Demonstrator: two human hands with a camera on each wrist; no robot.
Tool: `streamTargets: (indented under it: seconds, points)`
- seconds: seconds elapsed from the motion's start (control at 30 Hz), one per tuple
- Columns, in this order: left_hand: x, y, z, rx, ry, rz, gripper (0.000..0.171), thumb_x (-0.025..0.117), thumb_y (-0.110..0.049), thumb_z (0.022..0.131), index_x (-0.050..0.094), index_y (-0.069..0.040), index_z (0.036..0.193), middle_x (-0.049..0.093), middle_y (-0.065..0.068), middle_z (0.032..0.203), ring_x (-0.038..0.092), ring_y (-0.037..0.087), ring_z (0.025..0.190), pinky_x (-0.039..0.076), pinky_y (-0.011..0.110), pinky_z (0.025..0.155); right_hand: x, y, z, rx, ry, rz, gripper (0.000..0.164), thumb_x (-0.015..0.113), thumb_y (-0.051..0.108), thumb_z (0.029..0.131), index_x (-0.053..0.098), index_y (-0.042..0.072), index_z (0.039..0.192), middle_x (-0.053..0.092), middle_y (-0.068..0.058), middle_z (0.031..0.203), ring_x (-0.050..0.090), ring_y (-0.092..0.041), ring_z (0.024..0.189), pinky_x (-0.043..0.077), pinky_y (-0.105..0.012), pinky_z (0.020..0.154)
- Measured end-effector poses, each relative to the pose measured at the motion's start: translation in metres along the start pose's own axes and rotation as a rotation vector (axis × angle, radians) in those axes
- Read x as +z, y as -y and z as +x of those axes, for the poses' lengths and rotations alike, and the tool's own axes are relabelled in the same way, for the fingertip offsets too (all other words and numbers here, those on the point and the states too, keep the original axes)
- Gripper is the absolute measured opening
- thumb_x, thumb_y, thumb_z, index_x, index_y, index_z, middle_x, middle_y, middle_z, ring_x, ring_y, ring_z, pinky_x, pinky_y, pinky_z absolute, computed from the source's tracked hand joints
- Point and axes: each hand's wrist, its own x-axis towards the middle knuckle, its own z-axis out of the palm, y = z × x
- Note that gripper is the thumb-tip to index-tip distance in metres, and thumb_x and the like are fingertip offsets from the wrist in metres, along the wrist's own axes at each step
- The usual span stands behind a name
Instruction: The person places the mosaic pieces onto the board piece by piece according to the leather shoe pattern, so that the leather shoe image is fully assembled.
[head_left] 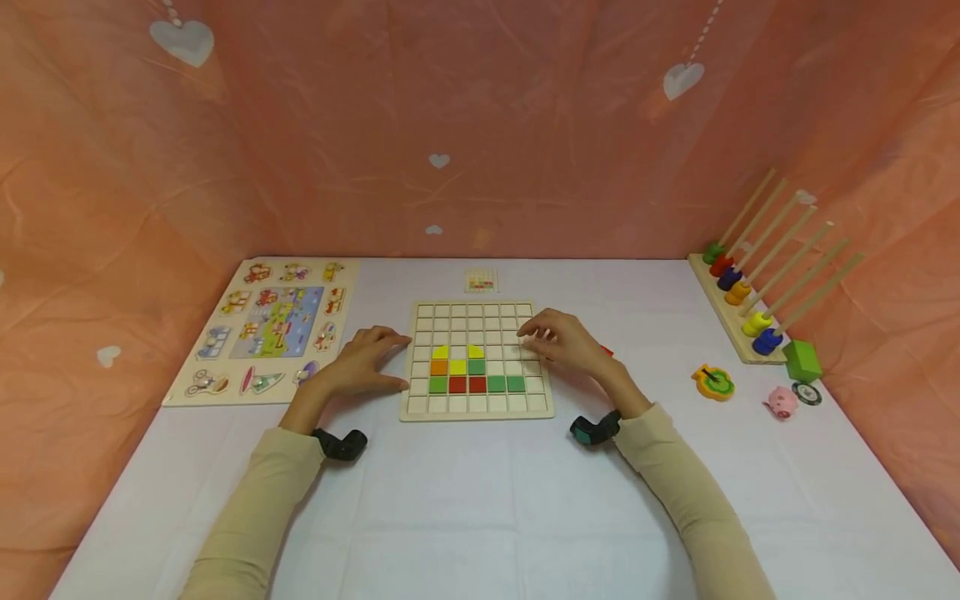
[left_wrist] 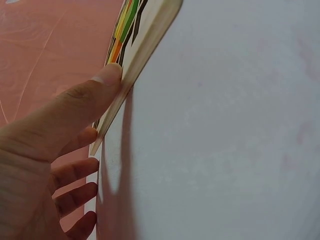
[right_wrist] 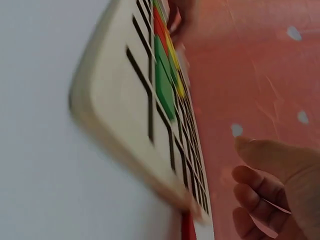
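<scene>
A square wooden grid board (head_left: 420, 406) lies in the middle of the table. Several coloured tiles sit in its lower rows, among them a red tile (head_left: 457, 384), a green tile (head_left: 515, 384) and an orange tile (head_left: 438, 367). My left hand (head_left: 360, 362) touches the board's left edge with thumb and forefinger, its fingers spread; the left wrist view shows the thumb (left_wrist: 107, 75) against the rim. Over the board's right edge hovers my right hand (head_left: 558, 337), its fingers loosely bent with nothing visible between them. Part of a red piece (head_left: 607, 351) shows behind that hand.
A small pattern card (head_left: 481, 281) lies behind the board. On the left is a picture puzzle board (head_left: 225, 397). To the right stands a peg rack (head_left: 708, 296) with coloured beads, near a green block (head_left: 803, 361), a tree-shaped piece (head_left: 714, 382) and a pink pig figure (head_left: 782, 402).
</scene>
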Motion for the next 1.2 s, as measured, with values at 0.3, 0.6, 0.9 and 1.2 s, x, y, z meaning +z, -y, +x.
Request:
streamTargets:
  seconds: [0.3, 0.6, 0.9, 1.2]
  points:
    - [0.0, 0.001, 0.0, 0.001, -0.002, 0.006, 0.074, 0.077, -0.038, 0.074, 0.048, -0.008, 0.135, 0.04, 0.018, 0.135, 0.033, 0.036, 0.122, 0.027, 0.055, 0.102, -0.038, -0.024, -0.036, 0.096, -0.047, -0.069, 0.023, 0.07, 0.005, 0.081, 0.067, 0.001, 0.104, 0.064, -0.014, 0.099, 0.055, -0.024, 0.084, 0.048, -0.036, 0.072]
    - [0.001, 0.002, 0.0, 0.012, -0.008, 0.014, 0.073, 0.076, -0.038, 0.075, 0.048, -0.008, 0.135, 0.041, 0.018, 0.134, 0.033, 0.036, 0.122, 0.027, 0.056, 0.102, -0.055, -0.04, -0.056, 0.288, 0.02, -0.135, 0.034, 0.077, 0.008, 0.075, 0.065, -0.001, 0.106, 0.06, -0.013, 0.09, 0.051, -0.024, 0.081, 0.042, -0.032, 0.07]
    - [0.001, 0.001, 0.0, 0.018, 0.0, 0.017, 0.074, 0.076, -0.038, 0.075, 0.047, -0.008, 0.136, 0.041, 0.018, 0.134, 0.034, 0.037, 0.122, 0.027, 0.056, 0.102, -0.06, -0.04, -0.062, 0.408, 0.096, -0.165, 0.029, 0.072, 0.01, 0.079, 0.065, -0.001, 0.105, 0.06, -0.01, 0.085, 0.049, -0.023, 0.079, 0.042, -0.03, 0.068]
    - [0.0, 0.0, 0.001, 0.009, 0.002, 0.016, 0.074, 0.076, -0.038, 0.075, 0.047, -0.007, 0.136, 0.041, 0.019, 0.134, 0.033, 0.037, 0.123, 0.026, 0.056, 0.102, -0.055, -0.036, -0.054, 0.366, 0.079, -0.122, 0.025, 0.072, 0.008, 0.078, 0.066, -0.002, 0.1, 0.063, -0.01, 0.089, 0.053, -0.021, 0.081, 0.046, -0.03, 0.071]
